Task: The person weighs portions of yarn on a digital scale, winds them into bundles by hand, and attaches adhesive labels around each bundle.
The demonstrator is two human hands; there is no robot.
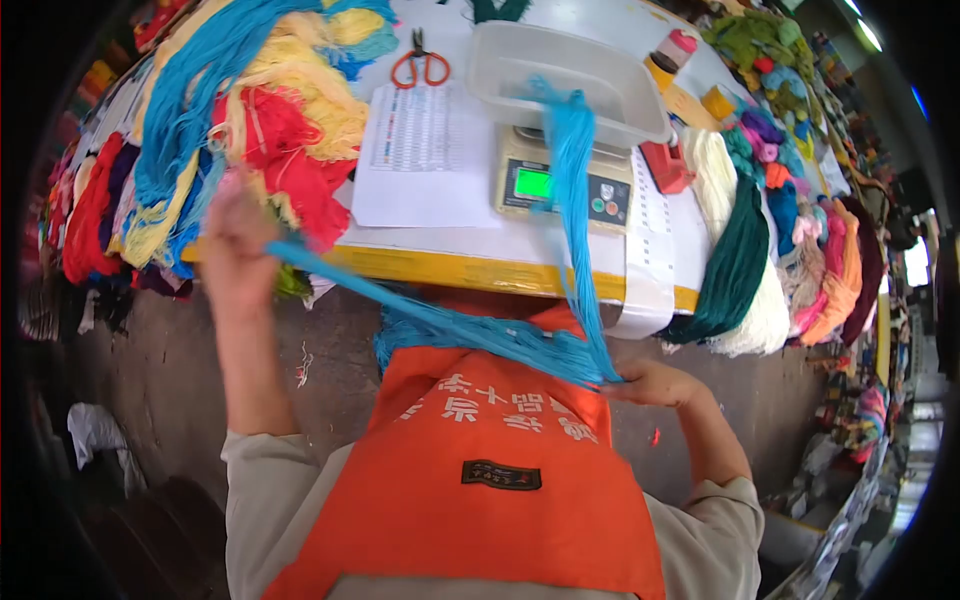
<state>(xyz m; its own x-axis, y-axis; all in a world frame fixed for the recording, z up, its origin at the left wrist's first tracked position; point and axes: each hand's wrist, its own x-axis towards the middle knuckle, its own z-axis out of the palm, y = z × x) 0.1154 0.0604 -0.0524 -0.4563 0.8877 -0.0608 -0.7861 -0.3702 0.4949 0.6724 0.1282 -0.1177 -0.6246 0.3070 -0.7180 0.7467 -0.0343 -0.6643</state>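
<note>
My left hand (236,235), blurred, is closed on one end of a bundle of blue yarn (440,318) and is raised at the table's left front edge. The bundle stretches down to the right, to my right hand (652,383), whose fingers are closed round the strands in front of the orange apron (480,450). From there a blue length (575,190) runs up over the table edge into a clear plastic tub (630,118), which sits on a scale (520,200) with a green display. More blue yarn (400,340) lies across my lap.
Blue, yellow and red yarn (290,150) is heaped at the left. Orange-handled scissors (420,68) and a printed sheet (425,150) lie beside the scale. A red tape dispenser (667,166) and dark green yarn (735,265) are on the right. Yellow tape (430,270) lines the table edge.
</note>
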